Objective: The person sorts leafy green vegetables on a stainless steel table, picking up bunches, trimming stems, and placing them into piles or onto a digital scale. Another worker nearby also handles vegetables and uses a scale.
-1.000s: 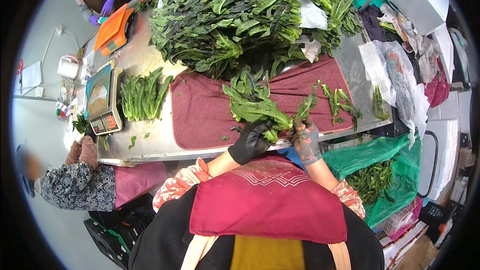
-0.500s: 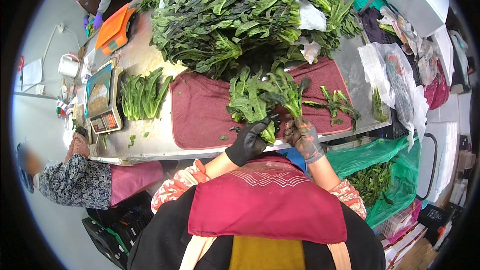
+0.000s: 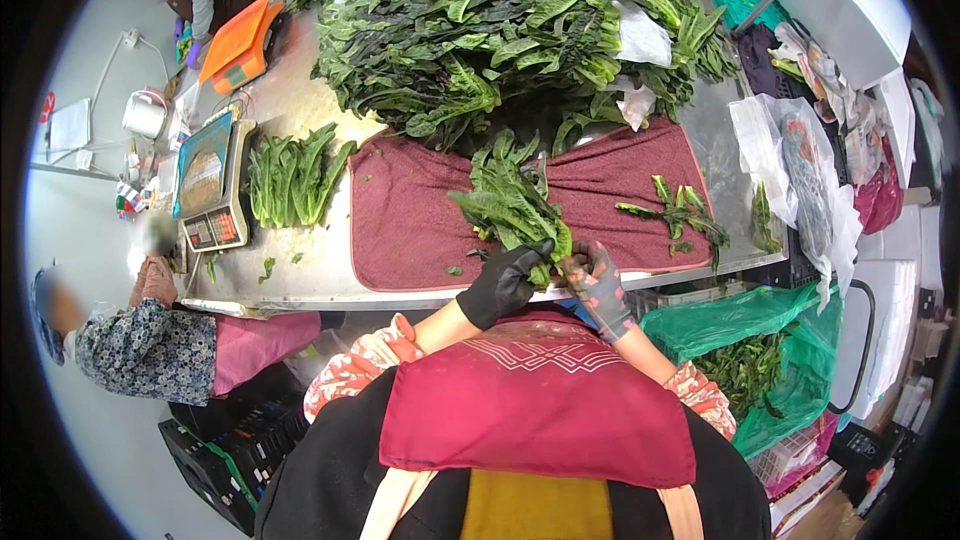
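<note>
Over the front of a dark red towel (image 3: 415, 230), my left hand (image 3: 506, 283) in a black glove is closed round the base of a bunch of long leafy greens (image 3: 510, 195). The bunch's leaves point away from me across the towel. My right hand (image 3: 596, 285), in a grey glove with reddish patches, pinches at the stem end from the right; its fingertips partly hide the stems. A few loose leaves (image 3: 680, 215) lie on the towel to the right. Behind the towel rises a large heap of the same greens (image 3: 480, 40).
To the left stand a sorted bunch of greens (image 3: 295, 178), a weighing scale (image 3: 212, 185) and an orange scale (image 3: 240, 45). A green plastic-lined crate (image 3: 810, 340) holding leaves is at the lower right. Plastic bags (image 3: 800, 170) hang at right. Two other people work at left.
The greens in my right hand have moved left and now lie together with those in my left hand. My right fingers have shifted to the stem ends.
</note>
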Available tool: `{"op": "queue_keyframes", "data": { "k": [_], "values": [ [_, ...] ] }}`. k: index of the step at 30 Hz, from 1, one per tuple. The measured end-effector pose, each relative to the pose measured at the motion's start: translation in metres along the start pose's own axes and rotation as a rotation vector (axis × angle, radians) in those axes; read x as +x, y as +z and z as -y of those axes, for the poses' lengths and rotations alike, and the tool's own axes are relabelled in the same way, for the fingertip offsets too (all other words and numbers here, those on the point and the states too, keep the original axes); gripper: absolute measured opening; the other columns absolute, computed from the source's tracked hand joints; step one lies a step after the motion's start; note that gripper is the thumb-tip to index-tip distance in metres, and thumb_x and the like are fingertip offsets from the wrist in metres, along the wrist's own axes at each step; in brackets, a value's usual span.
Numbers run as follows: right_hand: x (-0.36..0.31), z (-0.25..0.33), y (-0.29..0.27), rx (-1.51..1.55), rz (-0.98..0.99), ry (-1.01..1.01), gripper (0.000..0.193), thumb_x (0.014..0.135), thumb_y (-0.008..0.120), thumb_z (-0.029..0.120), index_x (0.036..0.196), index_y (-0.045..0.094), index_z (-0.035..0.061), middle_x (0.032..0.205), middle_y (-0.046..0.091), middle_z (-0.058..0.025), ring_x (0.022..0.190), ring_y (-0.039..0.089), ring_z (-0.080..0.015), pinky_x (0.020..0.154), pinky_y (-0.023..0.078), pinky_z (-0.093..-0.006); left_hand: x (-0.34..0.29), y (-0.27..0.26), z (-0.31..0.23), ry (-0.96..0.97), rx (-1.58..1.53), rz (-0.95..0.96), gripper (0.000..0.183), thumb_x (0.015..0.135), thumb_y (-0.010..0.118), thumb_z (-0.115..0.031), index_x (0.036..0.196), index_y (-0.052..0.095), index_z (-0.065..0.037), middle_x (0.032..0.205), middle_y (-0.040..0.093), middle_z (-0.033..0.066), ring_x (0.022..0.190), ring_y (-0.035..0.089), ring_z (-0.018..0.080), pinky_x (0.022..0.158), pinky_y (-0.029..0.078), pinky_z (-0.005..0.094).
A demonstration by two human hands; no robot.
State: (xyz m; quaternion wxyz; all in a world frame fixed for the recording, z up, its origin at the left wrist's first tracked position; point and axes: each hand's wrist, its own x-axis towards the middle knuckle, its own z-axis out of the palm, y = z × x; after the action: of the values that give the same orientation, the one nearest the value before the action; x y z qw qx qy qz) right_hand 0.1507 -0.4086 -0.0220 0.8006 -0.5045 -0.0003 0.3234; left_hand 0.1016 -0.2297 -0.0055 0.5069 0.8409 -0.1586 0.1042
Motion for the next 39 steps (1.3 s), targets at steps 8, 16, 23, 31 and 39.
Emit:
{"op": "queue_keyframes", "data": {
  "k": [8,16,23,31,39],
  "values": [
    [0.013,-0.013,0.017,0.207,-0.111,-0.264,0.012,0.085,0.056,0.009,0.093,0.052,0.003,0.085,0.057,-0.0038,0.073,0.057,-0.0111,0.063,0.05,-0.0241,-0.005,0.005,0.008,-0.183,-0.245,-0.197,0.031,0.079,0.058,0.0,0.109,0.052,0.001,0.099,0.058,0.0099,0.088,0.057,0.0184,0.078,0.046,0.0285],
    [0.045,0.06,-0.018,0.615,-0.261,-0.197,0.02,0.085,0.056,0.026,0.094,0.054,0.0081,0.077,0.058,-0.0025,0.065,0.055,-0.0117,0.057,0.046,-0.0238,-0.02,-0.105,0.03,-0.299,-0.515,-0.463,0.026,0.09,0.046,-0.017,0.109,0.053,0.0,0.098,0.059,0.0069,0.091,0.057,0.0161,0.081,0.046,0.0291],
    [0.044,0.012,0.058,-1.266,-0.126,-0.325,0.055,0.074,0.063,0.042,0.105,0.046,0.0,0.079,0.055,-0.0145,0.072,0.057,-0.0293,0.063,0.047,-0.038,-0.063,-0.179,0.071,-0.716,-0.186,-0.615,0.06,0.069,0.066,-0.014,0.121,0.04,0.003,0.108,0.055,0.0156,0.096,0.055,0.0229,0.081,0.044,0.0334],
    [0.046,-0.009,0.047,-0.985,-0.056,-0.423,0.028,0.075,0.06,0.012,0.1,0.052,0.0012,0.091,0.058,-0.0191,0.083,0.058,-0.0362,0.069,0.047,-0.0404,-0.029,-0.152,0.009,-0.648,-0.237,-0.409,0.024,0.084,0.058,-0.014,0.103,0.057,0.001,0.096,0.062,0.0073,0.087,0.058,0.0141,0.079,0.044,0.0267],
    [0.018,0.026,0.073,-0.645,0.124,-0.272,0.026,0.075,0.06,0.012,0.099,0.054,0.0022,0.079,0.057,-0.0165,0.07,0.057,-0.0328,0.062,0.045,-0.0388,-0.002,-0.075,-0.002,-0.316,-0.221,-0.052,0.03,0.088,0.051,-0.014,0.114,0.05,0.001,0.101,0.058,0.0037,0.09,0.052,0.0114,0.077,0.044,0.0304]
  ]
}}
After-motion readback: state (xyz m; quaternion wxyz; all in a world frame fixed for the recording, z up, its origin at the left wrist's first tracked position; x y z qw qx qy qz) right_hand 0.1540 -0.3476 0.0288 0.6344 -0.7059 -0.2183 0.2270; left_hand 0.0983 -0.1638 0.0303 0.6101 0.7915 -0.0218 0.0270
